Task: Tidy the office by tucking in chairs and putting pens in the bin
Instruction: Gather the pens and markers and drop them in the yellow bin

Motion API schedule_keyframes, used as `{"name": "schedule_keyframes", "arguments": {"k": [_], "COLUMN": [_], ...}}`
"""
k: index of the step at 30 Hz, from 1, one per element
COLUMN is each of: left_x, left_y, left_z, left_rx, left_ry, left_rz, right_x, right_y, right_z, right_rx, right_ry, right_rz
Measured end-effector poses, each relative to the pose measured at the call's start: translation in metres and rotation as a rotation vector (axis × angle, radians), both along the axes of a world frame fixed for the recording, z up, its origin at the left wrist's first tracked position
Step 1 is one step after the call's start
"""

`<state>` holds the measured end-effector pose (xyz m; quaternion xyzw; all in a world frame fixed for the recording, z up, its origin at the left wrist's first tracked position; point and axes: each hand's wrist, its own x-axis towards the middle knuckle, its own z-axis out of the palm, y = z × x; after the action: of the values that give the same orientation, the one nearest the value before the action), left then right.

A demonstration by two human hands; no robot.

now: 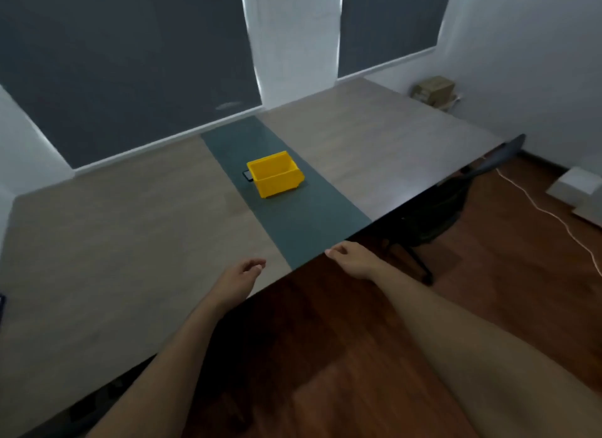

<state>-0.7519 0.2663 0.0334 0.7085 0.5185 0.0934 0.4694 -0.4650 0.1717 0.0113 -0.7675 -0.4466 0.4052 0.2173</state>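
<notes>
A yellow bin [275,173] stands on the dark green strip [303,222] in the middle of the long table [130,229]. Its inside is hidden from here and no pens show on the table. A black chair [456,196] is pushed under the table's right edge, its backrest above the tabletop. My left hand [242,273] hovers over the near table edge, fingers loosely curled, holding nothing. My right hand [350,258] is just off the table edge above the floor, fingers loosely curled, holding nothing.
A small dark flat object [247,176] lies against the bin's left side. Cardboard boxes [435,89] sit in the far right corner. A white cable [550,214] runs across the wooden floor [325,340] near a white box [576,185].
</notes>
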Motion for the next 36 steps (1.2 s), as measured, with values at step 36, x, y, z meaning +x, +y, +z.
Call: {"name": "schedule_keyframes", "arguments": {"k": [36], "left_x": [0.623], "left_y": [-0.364], "left_z": [-0.085], "left_rx": [-0.088], "left_ry": [0.209], "left_rz": [-1.269], "right_x": [0.32], "right_y": [-0.577], "right_z": [-0.156], "right_rx": [-0.148], "right_ry": [0.16], "right_rz": [-1.245]}}
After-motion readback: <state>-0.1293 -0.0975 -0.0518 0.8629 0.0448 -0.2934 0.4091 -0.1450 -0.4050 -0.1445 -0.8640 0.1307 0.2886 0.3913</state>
